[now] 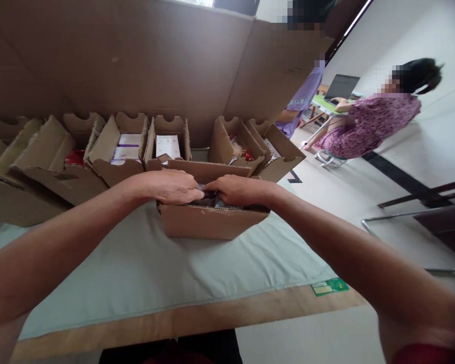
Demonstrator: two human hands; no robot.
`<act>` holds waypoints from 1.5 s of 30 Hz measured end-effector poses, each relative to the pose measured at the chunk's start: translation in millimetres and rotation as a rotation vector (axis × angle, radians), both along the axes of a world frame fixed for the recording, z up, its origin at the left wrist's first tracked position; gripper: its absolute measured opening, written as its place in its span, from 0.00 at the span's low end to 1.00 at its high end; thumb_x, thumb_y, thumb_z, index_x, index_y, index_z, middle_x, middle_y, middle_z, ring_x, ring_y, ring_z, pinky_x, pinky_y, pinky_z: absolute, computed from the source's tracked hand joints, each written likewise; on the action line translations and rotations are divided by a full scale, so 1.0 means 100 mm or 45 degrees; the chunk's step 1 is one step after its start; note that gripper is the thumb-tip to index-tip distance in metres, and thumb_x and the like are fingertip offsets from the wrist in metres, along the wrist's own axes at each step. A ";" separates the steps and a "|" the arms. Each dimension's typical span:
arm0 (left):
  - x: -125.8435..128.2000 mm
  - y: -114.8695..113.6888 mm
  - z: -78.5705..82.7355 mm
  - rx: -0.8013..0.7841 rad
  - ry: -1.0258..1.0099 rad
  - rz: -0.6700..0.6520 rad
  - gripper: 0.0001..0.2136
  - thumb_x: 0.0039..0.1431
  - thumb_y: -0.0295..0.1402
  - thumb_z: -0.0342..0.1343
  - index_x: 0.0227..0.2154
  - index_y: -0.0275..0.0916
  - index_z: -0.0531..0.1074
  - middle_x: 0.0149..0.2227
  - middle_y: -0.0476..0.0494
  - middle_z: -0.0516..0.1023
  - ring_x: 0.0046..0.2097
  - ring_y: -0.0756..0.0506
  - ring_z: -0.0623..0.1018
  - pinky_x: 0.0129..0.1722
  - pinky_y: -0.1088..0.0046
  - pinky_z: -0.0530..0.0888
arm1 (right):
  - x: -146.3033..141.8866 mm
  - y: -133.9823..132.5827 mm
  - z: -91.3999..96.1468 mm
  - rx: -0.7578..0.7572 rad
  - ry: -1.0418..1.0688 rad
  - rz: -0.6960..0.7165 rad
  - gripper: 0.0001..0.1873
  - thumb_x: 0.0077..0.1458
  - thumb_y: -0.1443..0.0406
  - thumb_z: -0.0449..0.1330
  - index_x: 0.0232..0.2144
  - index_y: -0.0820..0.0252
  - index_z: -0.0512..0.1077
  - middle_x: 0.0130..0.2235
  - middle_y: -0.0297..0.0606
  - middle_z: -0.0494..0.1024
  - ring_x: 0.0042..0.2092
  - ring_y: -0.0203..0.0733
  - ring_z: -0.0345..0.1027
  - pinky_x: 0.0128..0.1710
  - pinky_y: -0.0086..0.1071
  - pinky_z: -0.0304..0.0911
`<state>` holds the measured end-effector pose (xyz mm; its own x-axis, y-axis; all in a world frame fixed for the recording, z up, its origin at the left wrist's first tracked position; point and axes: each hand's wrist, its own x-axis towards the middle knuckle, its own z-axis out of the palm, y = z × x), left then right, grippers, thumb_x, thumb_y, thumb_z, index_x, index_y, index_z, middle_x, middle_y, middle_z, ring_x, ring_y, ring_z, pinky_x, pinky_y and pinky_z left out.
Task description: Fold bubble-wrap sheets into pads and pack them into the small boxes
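A small open cardboard box (216, 222) lies lengthwise in front of me on the pale green cloth, below the row of other boxes. Both hands reach into its top. My left hand (172, 186) comes over the left end, fingers bent down and closed, thumb toward the middle. My right hand (237, 189) is over the right part, its curled fingertips close to the left thumb. Dark and whitish, plastic-looking contents (208, 201) show between and under the hands. What the fingers grip is hidden.
Behind stand several open cardboard bins, one with white-and-purple packs (129, 146), one with a white box (167, 145). A tall cardboard panel (136, 60) rises behind them. A green card (329, 286) lies at the table edge. Right, a person (379, 116) sits at a laptop (342, 88); another stands behind the panel.
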<state>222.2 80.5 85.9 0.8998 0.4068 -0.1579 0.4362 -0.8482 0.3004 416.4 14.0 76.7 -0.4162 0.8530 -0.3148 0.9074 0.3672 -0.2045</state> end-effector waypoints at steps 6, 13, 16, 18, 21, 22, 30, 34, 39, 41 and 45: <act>0.19 -0.03 0.03 -0.005 0.286 -0.103 0.20 0.64 0.40 0.43 0.27 0.39 0.78 0.30 0.39 0.81 0.29 0.44 0.73 0.31 0.70 0.64 | -0.02 0.12 -0.02 -0.108 -0.035 0.047 0.20 0.59 0.72 0.56 0.52 0.60 0.78 0.51 0.44 0.82 0.48 0.45 0.76 0.44 0.32 0.65; 0.05 -0.03 0.25 -0.015 0.093 0.028 0.20 0.65 0.43 0.43 0.25 0.39 0.74 0.29 0.42 0.79 0.29 0.45 0.72 0.33 0.70 0.64 | 0.08 -0.13 0.30 0.127 0.027 -0.029 0.19 0.62 0.72 0.53 0.50 0.58 0.78 0.52 0.41 0.82 0.49 0.45 0.76 0.47 0.32 0.65; -0.01 -0.09 0.25 -0.004 0.059 0.031 0.20 0.66 0.41 0.40 0.28 0.39 0.74 0.32 0.41 0.80 0.31 0.45 0.73 0.32 0.71 0.64 | 0.10 -0.18 0.26 0.057 0.022 -0.009 0.21 0.61 0.72 0.52 0.50 0.57 0.79 0.52 0.40 0.83 0.50 0.44 0.76 0.48 0.32 0.65; 0.00 -0.12 0.18 -0.055 0.120 0.028 0.21 0.66 0.42 0.40 0.29 0.38 0.76 0.34 0.39 0.81 0.33 0.44 0.75 0.33 0.71 0.65 | 0.09 -0.15 0.14 -0.009 -0.010 0.012 0.23 0.59 0.74 0.53 0.51 0.58 0.79 0.51 0.41 0.83 0.49 0.45 0.77 0.48 0.32 0.66; 0.08 -0.13 0.05 -0.126 0.204 0.069 0.25 0.66 0.47 0.40 0.32 0.38 0.79 0.36 0.38 0.83 0.34 0.43 0.77 0.34 0.71 0.67 | 0.06 -0.04 -0.03 -0.105 0.039 0.017 0.24 0.54 0.76 0.54 0.47 0.58 0.81 0.49 0.42 0.84 0.45 0.44 0.78 0.45 0.32 0.67; 0.11 -0.12 0.03 -0.143 0.210 0.081 0.26 0.66 0.49 0.40 0.32 0.38 0.79 0.37 0.37 0.83 0.35 0.43 0.78 0.35 0.71 0.67 | 0.05 -0.01 -0.05 -0.127 0.071 0.019 0.24 0.53 0.76 0.54 0.46 0.57 0.82 0.48 0.41 0.85 0.44 0.44 0.78 0.44 0.33 0.68; -0.46 -0.30 0.25 0.007 -0.376 0.193 0.22 0.68 0.46 0.44 0.42 0.39 0.80 0.45 0.40 0.83 0.47 0.40 0.79 0.50 0.66 0.72 | 0.35 -0.64 0.50 0.576 0.274 -0.376 0.19 0.63 0.65 0.55 0.52 0.60 0.77 0.48 0.47 0.83 0.48 0.51 0.77 0.48 0.42 0.69; -1.03 -0.58 -0.23 -0.360 -0.927 0.610 0.29 0.66 0.55 0.48 0.56 0.37 0.74 0.56 0.35 0.79 0.57 0.36 0.77 0.59 0.58 0.71 | 0.68 -1.33 0.13 0.828 0.617 -0.757 0.15 0.61 0.56 0.57 0.44 0.53 0.79 0.46 0.44 0.83 0.47 0.53 0.77 0.50 0.47 0.70; -0.94 -0.80 -1.13 -0.662 -1.132 0.795 0.44 0.58 0.62 0.52 0.69 0.38 0.55 0.70 0.28 0.61 0.69 0.32 0.65 0.64 0.52 0.68 | 0.59 -1.62 -0.87 0.370 0.964 -0.923 0.31 0.51 0.48 0.65 0.54 0.53 0.74 0.54 0.50 0.80 0.53 0.59 0.76 0.46 0.50 0.74; -0.75 -0.84 -1.27 -0.706 -1.179 0.701 0.44 0.59 0.60 0.52 0.70 0.39 0.52 0.70 0.30 0.60 0.69 0.33 0.65 0.65 0.54 0.68 | 0.42 -1.55 -1.07 0.339 1.100 -0.885 0.36 0.50 0.47 0.66 0.58 0.54 0.69 0.59 0.51 0.75 0.59 0.60 0.71 0.50 0.50 0.72; -0.45 -0.85 -1.32 -0.714 -1.269 0.682 0.40 0.62 0.57 0.49 0.69 0.39 0.49 0.66 0.32 0.68 0.65 0.38 0.71 0.66 0.57 0.67 | 0.09 -1.35 -1.15 0.423 1.355 -0.922 0.37 0.52 0.45 0.64 0.58 0.56 0.66 0.59 0.51 0.74 0.58 0.56 0.71 0.54 0.47 0.70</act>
